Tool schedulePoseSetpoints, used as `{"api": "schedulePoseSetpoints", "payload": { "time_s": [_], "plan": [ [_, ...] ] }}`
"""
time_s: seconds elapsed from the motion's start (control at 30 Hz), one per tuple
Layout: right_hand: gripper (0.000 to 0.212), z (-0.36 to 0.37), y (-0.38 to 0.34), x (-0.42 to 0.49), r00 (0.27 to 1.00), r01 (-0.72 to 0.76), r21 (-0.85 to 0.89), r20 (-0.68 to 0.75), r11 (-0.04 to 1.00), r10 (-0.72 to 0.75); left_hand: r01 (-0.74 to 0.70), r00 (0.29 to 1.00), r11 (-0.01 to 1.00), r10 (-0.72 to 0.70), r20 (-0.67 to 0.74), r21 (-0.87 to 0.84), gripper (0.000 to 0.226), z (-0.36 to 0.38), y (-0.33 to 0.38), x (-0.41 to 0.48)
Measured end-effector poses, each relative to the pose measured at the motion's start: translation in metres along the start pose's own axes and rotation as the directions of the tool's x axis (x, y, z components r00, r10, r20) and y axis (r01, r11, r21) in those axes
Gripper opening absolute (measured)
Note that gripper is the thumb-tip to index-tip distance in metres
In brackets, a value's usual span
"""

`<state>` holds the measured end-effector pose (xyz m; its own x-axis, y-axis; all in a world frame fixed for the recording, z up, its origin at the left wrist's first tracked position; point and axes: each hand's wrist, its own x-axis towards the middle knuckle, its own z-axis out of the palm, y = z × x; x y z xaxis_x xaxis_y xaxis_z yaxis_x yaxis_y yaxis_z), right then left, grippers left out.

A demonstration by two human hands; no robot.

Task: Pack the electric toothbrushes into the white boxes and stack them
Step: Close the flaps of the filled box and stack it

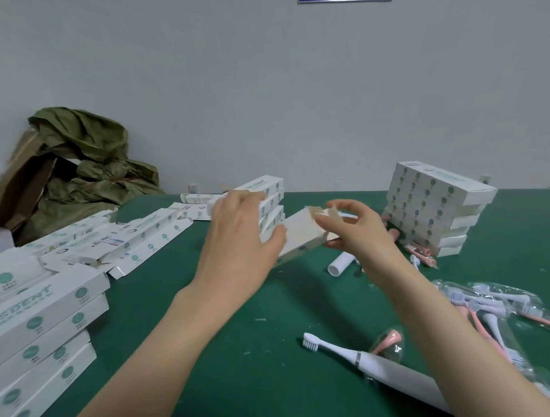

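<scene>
Just one white box (300,235) held up off the surface, gripped in the left hand (241,235), open end flap pinched by the right hand (357,235). One white electric toothbrush (372,361) lying by the right forearm. Three box stacks: left stack (50,321), middle stack (272,205), right stack (431,208), roughly six high. Green surface (238,342), pale wall (268,89), olive sack (89,160) back left.

Plain pale grey wall (268,89) filling upper half, soft even light. Dark green surface (268,357) from 3 to 9 o'clock, meeting wall at back edge. Crumpled olive sack (89,154) at 10 o'clock, slumped over brown cardboard box (26,178) against wall. White wall socket (193,188) low at 11 o'clock, second socket (485,179) at 2 o'clock. Blue-edged frame sliver (343,1) at 12 o'clock, cut off.
</scene>
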<state>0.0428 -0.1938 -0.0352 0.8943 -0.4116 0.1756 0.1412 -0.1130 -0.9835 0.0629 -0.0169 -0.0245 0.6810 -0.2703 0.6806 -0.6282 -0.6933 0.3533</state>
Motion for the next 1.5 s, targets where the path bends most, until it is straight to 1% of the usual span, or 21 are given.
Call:
{"api": "schedulePoseSetpoints", "payload": {
  "time_s": [0.1, 0.17, 0.23, 0.33, 0.43, 0.57, 0.63, 0.73, 0.8, 1.0, 1.17, 1.2, 1.23, 1.27, 1.3, 1.33, 1.37, 1.4, 1.43, 1.47, 1.5],
  "plan": [
    [0.015, 0.012, -0.010, -0.012, 0.993, 0.059, 0.051, 0.101, 0.997, -0.064, -0.064, 0.993, 0.977, 0.082, 0.083, -0.203, 0.027, 0.003, 0.012, -0.002],
    [0.010, 0.016, -0.015, -0.016, 0.991, 0.097, 0.051, 0.084, 0.994, -0.101, -0.082, 0.989, 0.954, 0.114, 0.095, -0.289, 0.015, 0.003, 0.014, -0.003],
    [0.012, 0.018, -0.019, -0.018, 0.991, 0.111, 0.074, 0.067, 0.991, -0.116, -0.054, 0.990, 0.939, 0.095, 0.104, -0.339, 0.020, 0.002, 0.013, -0.004],
    [0.015, 0.020, -0.021, -0.021, 0.987, 0.112, 0.121, 0.101, 0.986, -0.125, 0.020, 0.995, 0.935, 0.017, 0.102, -0.353, 0.027, 0.001, 0.010, -0.001],
    [0.015, 0.020, -0.021, -0.021, 0.977, 0.099, 0.145, 0.173, 0.984, -0.124, 0.051, 0.996, 0.926, -0.022, 0.081, -0.375, 0.023, 0.002, 0.007, 0.003],
    [0.014, 0.022, -0.018, -0.021, 0.978, 0.052, 0.189, 0.191, 0.981, -0.088, 0.119, 0.987, 0.878, -0.055, 0.148, -0.464, 0.013, 0.000, 0.002, 0.004],
    [0.017, 0.025, -0.015, -0.021, 0.981, 0.013, 0.221, 0.184, 0.975, -0.055, 0.133, 0.976, 0.897, -0.045, 0.212, -0.422, 0.009, -0.002, -0.003, 0.005],
    [0.019, 0.030, -0.008, -0.022, 0.985, -0.055, 0.248, 0.173, 0.967, 0.012, 0.092, 0.938, 0.957, 0.010, 0.348, -0.276, 0.035, -0.004, -0.012, 0.005],
    [0.021, 0.032, -0.004, -0.021, 0.983, -0.092, 0.272, 0.179, 0.958, 0.043, 0.053, 0.921, 0.971, 0.043, 0.386, -0.234, 0.041, -0.005, -0.013, 0.005],
    [0.024, 0.032, 0.005, -0.016, 0.976, -0.118, 0.282, 0.210, 0.952, 0.058, -0.011, 0.940, 0.977, 0.083, 0.331, -0.214, 0.041, 0.000, -0.011, 0.002],
    [0.024, 0.029, 0.008, -0.009, 0.955, -0.159, 0.316, 0.291, 0.935, 0.064, -0.062, 0.978, 0.992, 0.082, 0.192, -0.107, 0.040, 0.010, -0.008, -0.001],
    [0.028, 0.026, 0.009, -0.005, 0.961, -0.168, 0.326, 0.266, 0.930, 0.080, -0.057, 0.983, 0.995, 0.071, 0.171, -0.082, 0.040, 0.012, -0.008, -0.001],
    [0.031, 0.023, 0.012, 0.000, 0.975, -0.159, 0.311, 0.201, 0.937, 0.098, -0.048, 0.986, 0.997, 0.057, 0.158, -0.060, 0.040, 0.013, -0.008, -0.002],
    [0.028, 0.016, 0.018, 0.006, 0.992, -0.103, 0.205, 0.090, 0.973, 0.086, -0.035, 0.988, 0.998, 0.041, 0.150, -0.046, 0.040, 0.014, -0.010, -0.002],
    [0.023, 0.007, 0.024, 0.013, 0.999, -0.018, -0.053, -0.030, 0.998, 0.016, -0.017, 0.989, 0.999, 0.023, 0.145, -0.043, 0.039, 0.013, -0.013, -0.002],
    [0.023, -0.003, 0.032, 0.018, 0.995, 0.048, -0.390, -0.057, 0.920, -0.076, 0.004, 0.990, 0.999, 0.003, 0.144, -0.048, 0.038, 0.011, -0.017, -0.001],
    [0.033, -0.012, 0.042, 0.022, 0.995, 0.086, -0.664, 0.019, 0.743, -0.098, 0.024, 0.989, 0.998, -0.016, 0.145, -0.057, 0.037, 0.010, -0.020, 0.001],
    [0.043, -0.018, 0.052, 0.026, 0.992, 0.127, -0.833, 0.117, 0.538, -0.052, 0.037, 0.989, 0.997, -0.027, 0.145, -0.065, 0.036, 0.008, -0.022, 0.003],
    [0.047, -0.021, 0.062, 0.028, 0.980, 0.185, -0.914, 0.200, 0.361, 0.005, 0.046, 0.989, 0.997, -0.035, 0.146, -0.070, 0.035, 0.008, -0.024, 0.005],
    [0.046, -0.021, 0.071, 0.030, 0.963, 0.247, -0.943, 0.265, 0.223, 0.053, 0.052, 0.988, 0.996, -0.040, 0.150, -0.072, 0.035, 0.007, -0.024, 0.007],
    [0.044, -0.018, 0.077, 0.030, 0.945, 0.304, -0.945, 0.316, 0.120, 0.088, 0.056, 0.987, 0.996, -0.045, 0.157, -0.070, 0.035, 0.007, -0.025, 0.008]
  ]
}}
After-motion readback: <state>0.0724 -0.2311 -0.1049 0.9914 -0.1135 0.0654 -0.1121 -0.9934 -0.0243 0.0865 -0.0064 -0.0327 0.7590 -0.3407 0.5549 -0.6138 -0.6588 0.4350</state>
